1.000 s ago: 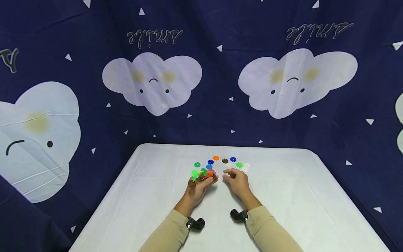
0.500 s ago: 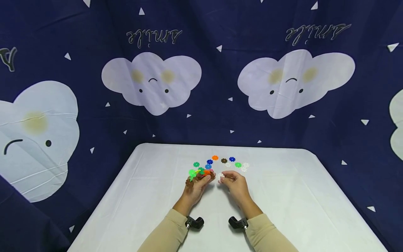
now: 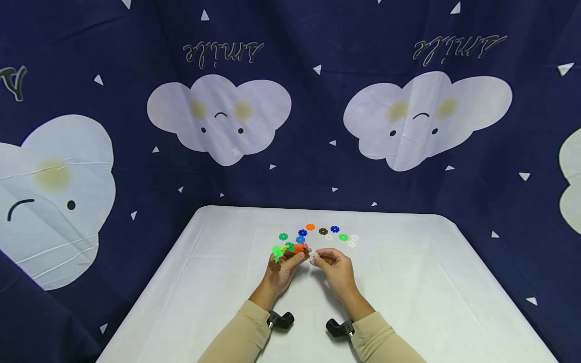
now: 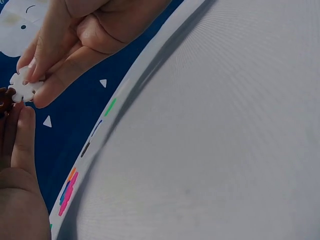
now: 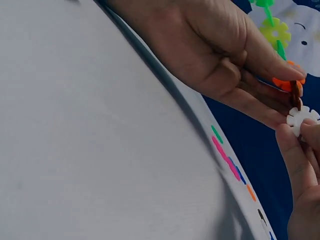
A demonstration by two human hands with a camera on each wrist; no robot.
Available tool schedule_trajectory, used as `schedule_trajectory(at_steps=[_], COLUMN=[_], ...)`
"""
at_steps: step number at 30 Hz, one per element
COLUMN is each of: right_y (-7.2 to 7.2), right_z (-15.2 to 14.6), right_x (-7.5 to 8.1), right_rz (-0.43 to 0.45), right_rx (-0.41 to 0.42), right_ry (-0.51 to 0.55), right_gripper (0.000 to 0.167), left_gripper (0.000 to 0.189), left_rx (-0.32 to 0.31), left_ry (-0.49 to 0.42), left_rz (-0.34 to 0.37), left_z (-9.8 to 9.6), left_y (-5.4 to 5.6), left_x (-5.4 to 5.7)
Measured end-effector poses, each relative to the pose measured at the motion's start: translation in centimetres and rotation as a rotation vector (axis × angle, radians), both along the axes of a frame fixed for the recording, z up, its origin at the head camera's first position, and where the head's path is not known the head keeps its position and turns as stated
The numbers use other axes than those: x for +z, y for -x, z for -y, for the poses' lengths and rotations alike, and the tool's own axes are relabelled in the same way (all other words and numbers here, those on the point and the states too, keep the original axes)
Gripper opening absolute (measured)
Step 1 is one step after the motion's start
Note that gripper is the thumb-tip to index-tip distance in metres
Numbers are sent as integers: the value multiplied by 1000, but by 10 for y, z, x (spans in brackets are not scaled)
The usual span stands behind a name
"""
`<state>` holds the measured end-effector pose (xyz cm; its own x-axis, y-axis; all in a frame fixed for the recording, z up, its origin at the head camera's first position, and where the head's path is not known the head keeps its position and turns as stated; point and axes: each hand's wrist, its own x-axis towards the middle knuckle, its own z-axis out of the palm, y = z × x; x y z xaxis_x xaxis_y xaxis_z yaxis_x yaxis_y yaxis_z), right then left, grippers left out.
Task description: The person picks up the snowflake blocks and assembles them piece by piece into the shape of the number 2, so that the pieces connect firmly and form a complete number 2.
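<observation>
My left hand (image 3: 287,269) grips a chain of notched plastic snowflake discs. A bright green disc (image 3: 277,253), a yellow disc (image 5: 276,32), an orange disc (image 5: 284,75) and a brown disc (image 5: 295,95) show in it. Thumb and fingers of that hand pinch the chain at the brown end. Opposite, my right hand (image 3: 339,275) pinches a white snowflake disc (image 4: 24,86) between thumb and fingers. The white disc's edge meets the brown disc in both wrist views. Part of the chain is hidden behind the left fingers.
Loose discs lie behind the hands on the white table (image 3: 408,282), among them an orange disc (image 3: 310,227), a dark brown disc (image 3: 323,231), a light green disc (image 3: 343,237) and white discs (image 3: 354,239). A dark blue curtain (image 3: 313,181) hangs beyond the table.
My right hand has moved left with the white disc, bringing it from apart to the brown end of the chain. The left hand has shifted only slightly.
</observation>
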<state>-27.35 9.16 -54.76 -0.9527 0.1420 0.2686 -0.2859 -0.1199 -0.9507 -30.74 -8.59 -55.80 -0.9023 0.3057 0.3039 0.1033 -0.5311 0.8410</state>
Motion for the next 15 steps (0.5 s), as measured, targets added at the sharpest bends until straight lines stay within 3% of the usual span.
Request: schedule_trajectory(at_steps=[8,15], right_y=[-4,-7], right_z=[5,12], right_x=[-2,-3], right_rz=[-23,-100], right_rx=[-28,-69], right_ry=[7,-1], right_gripper=[15,14], left_gripper=[35,38], left_rx=[7,-17], left_ry=[-49,-49], left_rz=[50,81], left_z=[-1,0], left_y=[0,-1], left_x=[-1,2])
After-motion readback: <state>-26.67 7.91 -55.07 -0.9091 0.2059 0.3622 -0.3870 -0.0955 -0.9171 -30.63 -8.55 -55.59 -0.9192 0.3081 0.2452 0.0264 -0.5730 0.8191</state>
